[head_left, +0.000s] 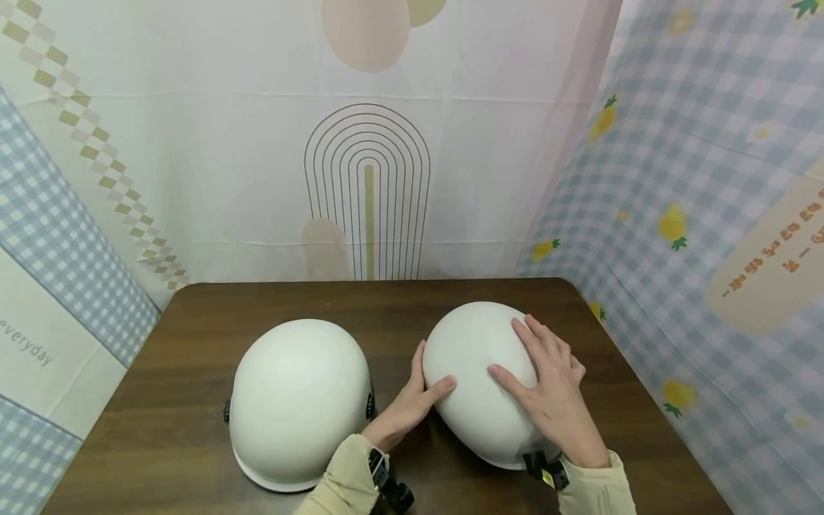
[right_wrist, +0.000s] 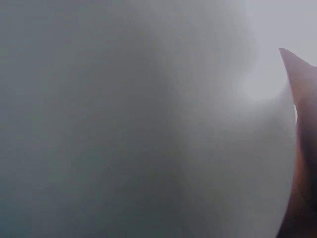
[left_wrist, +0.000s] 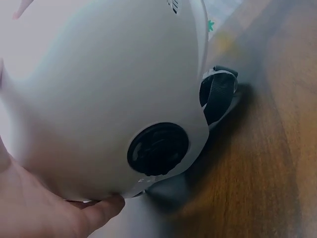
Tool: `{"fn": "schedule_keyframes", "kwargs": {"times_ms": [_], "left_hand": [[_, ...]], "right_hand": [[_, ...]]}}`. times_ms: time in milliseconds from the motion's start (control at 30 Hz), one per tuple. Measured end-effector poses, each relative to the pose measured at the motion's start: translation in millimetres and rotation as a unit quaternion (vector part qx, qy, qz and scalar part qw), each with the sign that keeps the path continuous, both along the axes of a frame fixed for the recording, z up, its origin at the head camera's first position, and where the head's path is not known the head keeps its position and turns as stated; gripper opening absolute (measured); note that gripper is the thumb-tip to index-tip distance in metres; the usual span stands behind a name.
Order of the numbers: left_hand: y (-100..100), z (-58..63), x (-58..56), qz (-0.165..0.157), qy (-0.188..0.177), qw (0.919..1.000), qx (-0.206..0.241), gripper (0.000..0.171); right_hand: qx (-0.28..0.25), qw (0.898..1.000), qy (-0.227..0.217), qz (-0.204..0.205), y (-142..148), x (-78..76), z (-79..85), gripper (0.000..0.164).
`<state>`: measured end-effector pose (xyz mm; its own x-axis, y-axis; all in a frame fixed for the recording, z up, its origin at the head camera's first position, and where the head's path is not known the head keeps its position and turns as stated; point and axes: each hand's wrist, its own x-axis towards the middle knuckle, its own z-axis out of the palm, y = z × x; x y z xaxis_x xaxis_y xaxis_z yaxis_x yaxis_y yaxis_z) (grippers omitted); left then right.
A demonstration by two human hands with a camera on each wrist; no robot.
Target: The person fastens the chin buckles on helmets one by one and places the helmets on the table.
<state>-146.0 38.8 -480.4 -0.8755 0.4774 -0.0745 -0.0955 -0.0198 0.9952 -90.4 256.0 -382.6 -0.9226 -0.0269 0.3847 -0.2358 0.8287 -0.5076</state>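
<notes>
Both hands are on a smooth white helmet (head_left: 473, 422) at the right of the table. My left hand (head_left: 412, 397) grips its left side, thumb on the shell and fingers around the edge. On the upper right of the dome lies my right hand (head_left: 550, 390), fingers spread and curved over the shell. The left wrist view shows a round black disc (left_wrist: 158, 148) on the helmet's side and a dark strap (left_wrist: 220, 96) below the rim. Pale shell fills most of the right wrist view, which is blurred.
A second white helmet (head_left: 299, 400) sits dome up on the left of the dark wooden table (head_left: 148, 429), close to the left forearm. Behind the table hangs a pale patterned cloth (head_left: 225, 179); a blue checked cloth (head_left: 644, 236) runs along the right side.
</notes>
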Motion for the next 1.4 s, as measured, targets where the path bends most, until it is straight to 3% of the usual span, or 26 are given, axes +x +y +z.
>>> {"fn": "schedule_keyframes", "kwargs": {"times_ms": [233, 500, 733, 1400], "left_hand": [[-4.0, 1.3, -0.6, 0.003, 0.042, 0.9985, -0.035, 0.106], [-7.8, 9.5, 0.2, 0.005, 0.095, 0.9951, -0.027, 0.106], [-11.2, 13.7, -1.9, -0.017, 0.149, 0.9885, -0.023, 0.095], [-19.7, 6.8, -2.3, -0.019, 0.144, 0.9893, -0.015, 0.086]], "right_hand": [[0.001, 1.000, -0.005, -0.001, 0.2, 0.7, 1.7, 0.075], [0.003, 1.000, -0.010, 0.000, -0.5, 1.1, 2.5, 0.076], [0.007, 1.000, -0.004, 0.004, -1.1, 0.2, 1.8, 0.077], [0.020, 1.000, 0.014, 0.015, -7.1, 0.8, 9.0, 0.081]]}}
